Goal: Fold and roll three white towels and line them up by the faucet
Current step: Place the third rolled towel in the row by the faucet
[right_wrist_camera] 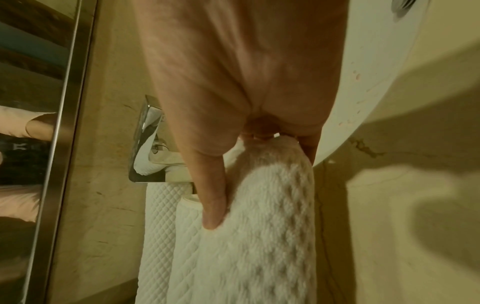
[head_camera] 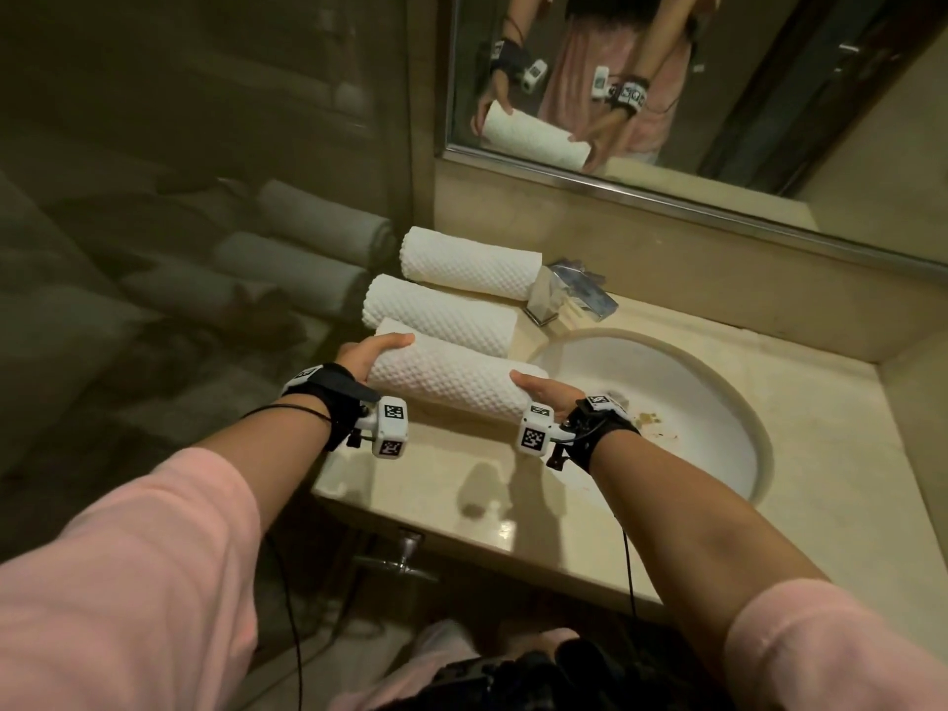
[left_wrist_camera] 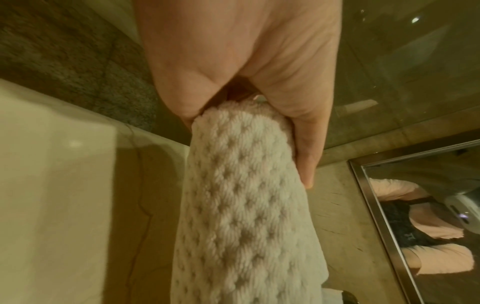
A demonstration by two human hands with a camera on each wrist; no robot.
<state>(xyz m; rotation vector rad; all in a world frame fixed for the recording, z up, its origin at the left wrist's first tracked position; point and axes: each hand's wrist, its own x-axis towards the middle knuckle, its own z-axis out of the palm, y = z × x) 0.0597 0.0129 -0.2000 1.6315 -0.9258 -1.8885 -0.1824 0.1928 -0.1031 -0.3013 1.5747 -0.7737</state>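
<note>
Three rolled white waffle-textured towels lie side by side on the beige counter (head_camera: 461,479), left of the chrome faucet (head_camera: 569,295). The far roll (head_camera: 469,269) and the middle roll (head_camera: 441,315) lie free. I hold the near roll (head_camera: 451,387) by both ends, close against the middle one. My left hand (head_camera: 377,354) grips its left end, with the thumb (left_wrist_camera: 306,156) along one side of the roll (left_wrist_camera: 241,205). My right hand (head_camera: 538,387) grips the right end (right_wrist_camera: 262,226), thumb (right_wrist_camera: 213,205) lying on top. I cannot tell whether the roll rests on the counter.
The white sink basin (head_camera: 728,433) lies just right of my right hand. A mirror (head_camera: 718,120) runs along the back wall. A dark glass partition (head_camera: 205,223) bounds the counter on the left and reflects the rolls. The counter's front edge (head_camera: 461,536) is near my wrists.
</note>
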